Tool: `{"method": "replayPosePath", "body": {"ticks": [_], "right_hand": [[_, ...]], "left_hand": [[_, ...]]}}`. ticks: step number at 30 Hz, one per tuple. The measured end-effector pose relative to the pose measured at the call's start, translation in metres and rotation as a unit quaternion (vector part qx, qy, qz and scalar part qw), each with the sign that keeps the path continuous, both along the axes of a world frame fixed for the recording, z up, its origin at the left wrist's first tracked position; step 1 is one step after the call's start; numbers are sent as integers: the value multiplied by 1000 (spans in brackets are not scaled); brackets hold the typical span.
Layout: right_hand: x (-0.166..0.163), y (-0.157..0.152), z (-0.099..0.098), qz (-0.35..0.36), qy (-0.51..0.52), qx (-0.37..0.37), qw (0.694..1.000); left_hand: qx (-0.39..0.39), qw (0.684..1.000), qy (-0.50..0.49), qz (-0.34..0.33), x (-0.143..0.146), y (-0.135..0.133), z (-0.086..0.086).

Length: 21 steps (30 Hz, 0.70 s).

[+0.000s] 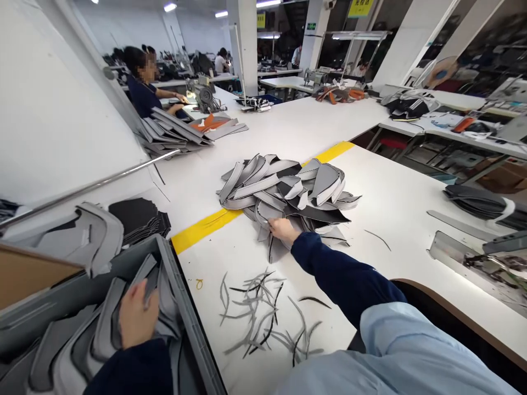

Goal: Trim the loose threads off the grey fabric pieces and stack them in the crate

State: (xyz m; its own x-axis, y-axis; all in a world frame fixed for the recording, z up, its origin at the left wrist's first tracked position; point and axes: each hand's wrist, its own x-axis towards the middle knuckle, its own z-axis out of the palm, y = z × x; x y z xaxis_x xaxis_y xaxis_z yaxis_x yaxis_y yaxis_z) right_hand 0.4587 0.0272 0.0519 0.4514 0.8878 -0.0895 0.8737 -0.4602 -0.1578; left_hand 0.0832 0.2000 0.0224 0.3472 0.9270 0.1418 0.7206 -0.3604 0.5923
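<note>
Right hand (283,229) pinches a curved, dark-edged grey piece (263,212); left hand (138,314), grip unclear.

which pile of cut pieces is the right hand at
The grey-and-black pile mid-table, with the right hand at its near edge; unlike the others, it lies across the yellow strip.

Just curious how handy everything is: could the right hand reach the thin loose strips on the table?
Probably yes. The right hand, at the near edge of the grey pile, seems close, and the thin strips lie uncovered on the white table, with nothing visible blocking the way.
</note>
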Motion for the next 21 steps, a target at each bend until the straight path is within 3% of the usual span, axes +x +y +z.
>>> {"method": "replayPosePath", "body": {"ticks": [1, 2, 4, 6, 9, 12, 16, 19, 21], "right_hand": [[-14, 2, 3, 24, 4, -2, 1000], [-31, 2, 6, 53, 7, 1, 999], [-73, -8, 14, 121, 13, 13, 992], [-115, -26, 21, 199, 21, 26, 979], [-161, -58, 32, 328, 8, 82, 941], [-169, -84, 54, 425, -27, 175, 888], [-146, -106, 93, 365, -73, 261, 891], [-142, -118, 103, 411, -37, 220, 884], [-150, -126, 96, 468, 22, 171, 867]], "left_hand": [[-22, 999, -24, -14, 11, -18, 10], [-114, 988, -92, -42, 24, -38, 19], [-301, 924, -214, -102, 55, -80, 37], [-386, 876, -273, -97, 84, -116, 52], [-371, 884, -279, -59, 101, -146, 70], [-329, 912, -236, -62, 82, -154, 87], [-384, 897, -156, -157, 31, -168, 119], [-384, 886, -101, -240, 0, -186, 133], [-315, 908, -64, -268, -14, -197, 131]]}}
